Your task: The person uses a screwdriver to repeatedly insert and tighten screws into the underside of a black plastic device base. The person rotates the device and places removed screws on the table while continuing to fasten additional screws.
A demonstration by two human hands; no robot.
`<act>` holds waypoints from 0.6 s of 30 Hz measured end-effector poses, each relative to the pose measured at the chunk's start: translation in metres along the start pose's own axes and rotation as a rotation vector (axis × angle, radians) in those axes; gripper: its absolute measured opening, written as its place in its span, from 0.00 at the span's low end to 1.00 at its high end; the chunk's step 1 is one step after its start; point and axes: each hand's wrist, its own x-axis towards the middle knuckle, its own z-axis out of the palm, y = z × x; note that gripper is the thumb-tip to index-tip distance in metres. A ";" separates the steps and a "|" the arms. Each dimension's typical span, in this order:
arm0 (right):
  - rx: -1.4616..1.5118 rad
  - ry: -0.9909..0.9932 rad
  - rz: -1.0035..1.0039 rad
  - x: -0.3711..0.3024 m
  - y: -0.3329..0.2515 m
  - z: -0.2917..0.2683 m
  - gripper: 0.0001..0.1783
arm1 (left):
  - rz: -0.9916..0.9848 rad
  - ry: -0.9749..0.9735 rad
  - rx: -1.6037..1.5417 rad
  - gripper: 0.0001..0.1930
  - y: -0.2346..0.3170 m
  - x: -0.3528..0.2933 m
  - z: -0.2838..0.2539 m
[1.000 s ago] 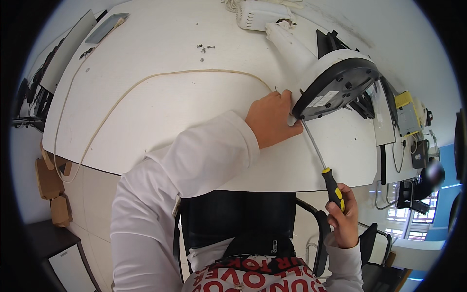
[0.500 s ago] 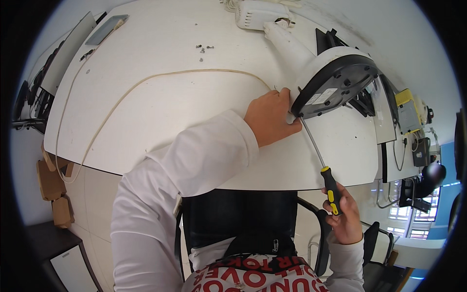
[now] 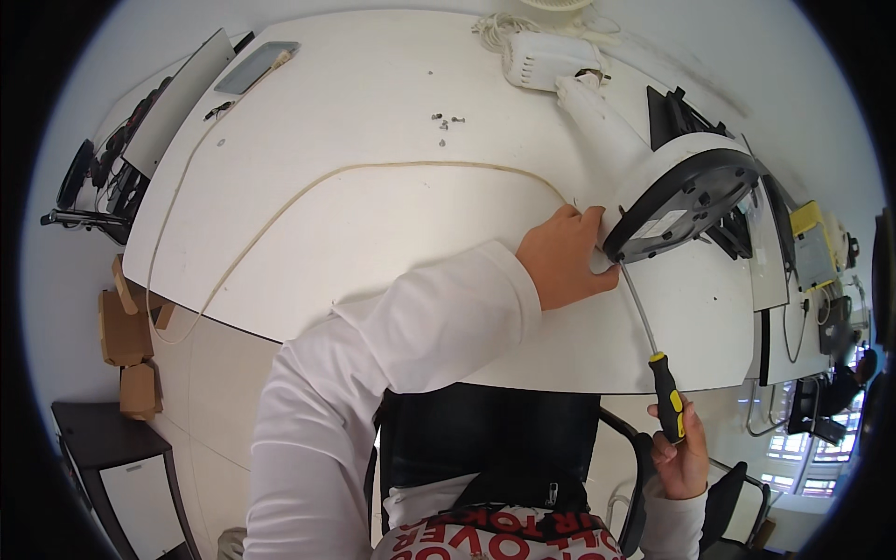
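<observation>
A white appliance lies on its side on the table, looking like a desk fan's stand with a vented motor housing, a thick neck and a round base with a black underside tilted toward me. My left hand is closed at the base's near-left edge, its fingertips partly hidden. My right hand, off the table's front edge, grips the black-and-yellow handle of a screwdriver. The screwdriver's metal shaft slants up to the base's rim, its tip at the near-left edge beside my left thumb.
A pale power cord loops across the white table and over its front edge. Several small screws lie at the far middle. A grey tray sits far left. Near me stands a black chair; cardboard boxes are at left.
The whole view has shifted, so the table and things appear farther right and lower. The screwdriver stays at the base's edge; the fingers of my right hand sit slightly differently on its handle.
</observation>
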 end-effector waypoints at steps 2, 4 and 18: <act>0.070 -0.007 0.118 0.000 0.000 -0.003 0.21 | 0.031 0.024 0.028 0.24 -0.003 -0.001 -0.003; 0.159 -0.058 0.192 0.002 0.002 -0.011 0.22 | 0.072 0.072 0.082 0.24 -0.008 0.003 -0.011; -0.179 -0.013 -0.096 0.003 -0.005 0.008 0.30 | -0.118 0.384 0.002 0.07 -0.144 0.042 -0.155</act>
